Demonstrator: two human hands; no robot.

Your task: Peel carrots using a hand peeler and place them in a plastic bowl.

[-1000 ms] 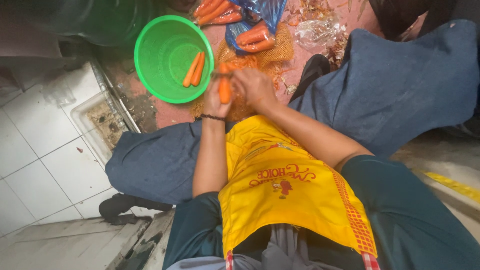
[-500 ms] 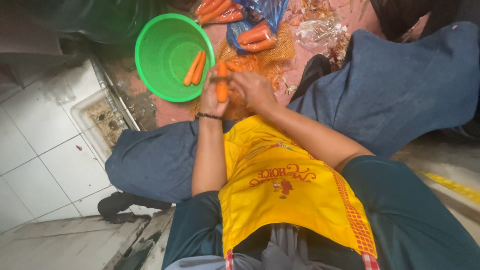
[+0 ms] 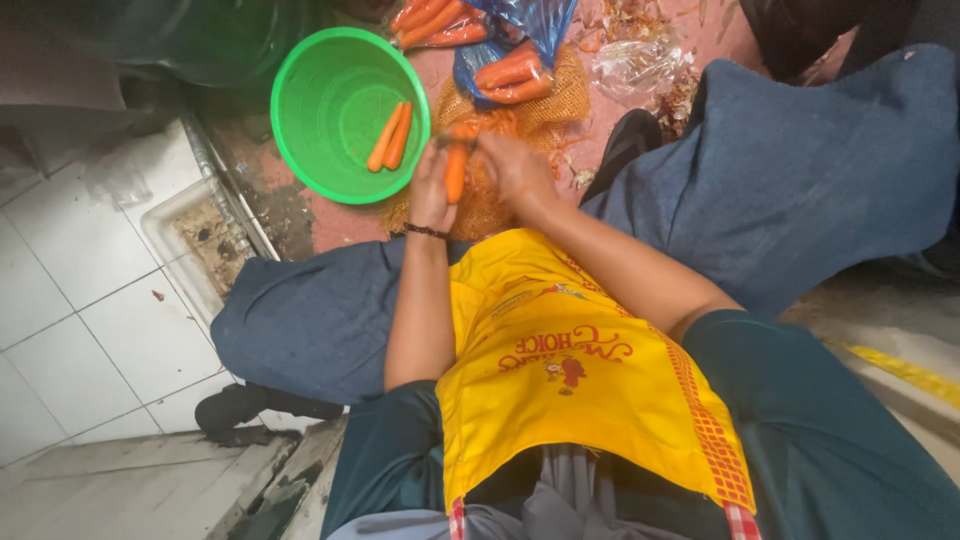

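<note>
Both bare forearms reach forward and meet close together. The left hand [image 3: 432, 190], a dark band at its wrist, is curled closed. The right hand [image 3: 515, 165], just beside it, has fingers bent inward.

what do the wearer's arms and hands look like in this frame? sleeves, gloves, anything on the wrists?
Both hands, left hand and right hand, are bare, no gloves. Forearms are uncovered; dark teal short sleeves end near the elbows. A thin dark band circles the left wrist. Nothing shows on the right wrist.
</note>
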